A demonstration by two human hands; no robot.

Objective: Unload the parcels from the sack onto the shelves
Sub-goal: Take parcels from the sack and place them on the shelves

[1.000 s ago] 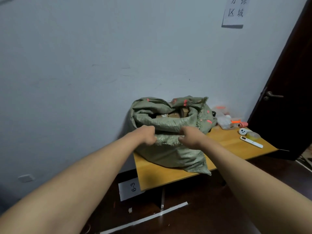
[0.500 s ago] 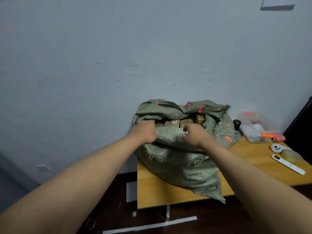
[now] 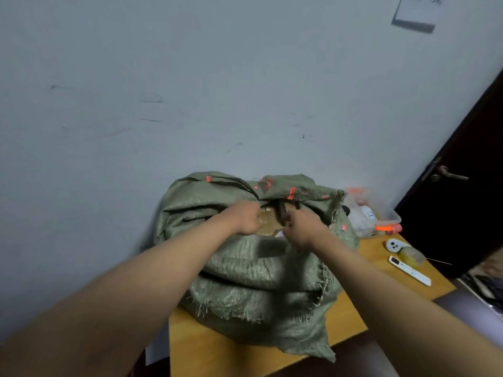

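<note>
Sack of woven grey-green plastic, flecked with orange-red marks and frayed along its cut edges, sits slumped on the wooden tabletop against a pale wall. Its mouth gapes at the top, showing brown cardboard parcels packed inside. The left hand is curled into a fist at the opening, and whether it grips fabric or a parcel cannot be told; the right hand is curled too, beside a dark object at the mouth, its grasp equally unclear. Half a second earlier both hands clutched the rolled front rim of the sack; now they reach over that rim into the mouth, closer together. A white remote lies near the tabletop's right edge.
</note>
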